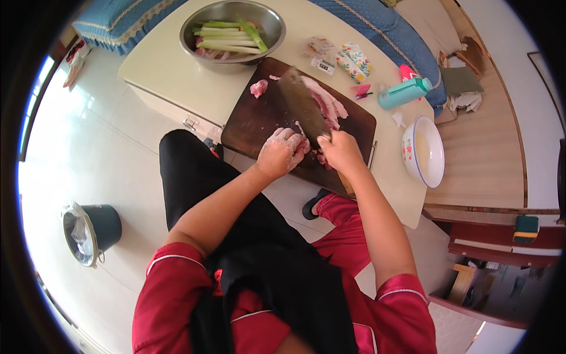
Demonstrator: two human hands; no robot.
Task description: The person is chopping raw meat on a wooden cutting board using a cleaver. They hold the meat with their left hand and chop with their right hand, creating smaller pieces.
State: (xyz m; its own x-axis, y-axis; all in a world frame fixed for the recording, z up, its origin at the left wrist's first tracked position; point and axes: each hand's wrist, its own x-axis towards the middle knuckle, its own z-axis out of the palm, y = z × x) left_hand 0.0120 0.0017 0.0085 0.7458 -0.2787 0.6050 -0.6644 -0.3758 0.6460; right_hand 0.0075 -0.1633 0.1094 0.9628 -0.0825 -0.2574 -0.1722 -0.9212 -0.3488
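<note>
My right hand (341,150) grips a broad cleaver (305,104), its blade slanting up and left across the dark cutting board (261,119). Beside the blade my left hand (283,151), whitish and wet over the fingers, curls over a piece of raw meat (304,147) and presses it on the board. Right of the blade lies a strip of fatty pork (325,99), partly covered by the cleaver. A small lump of meat (259,88) sits near the board's upper left. More bits of meat (323,158) lie under my right hand.
On the cream table (168,66) stand a steel bowl (185,42) with leek stalks (230,37), a flowered packet (353,62), a teal bottle (402,94) and a white enamel basin (435,152). The board overhangs the near edge. A lined bin (106,225) stands on the floor at left.
</note>
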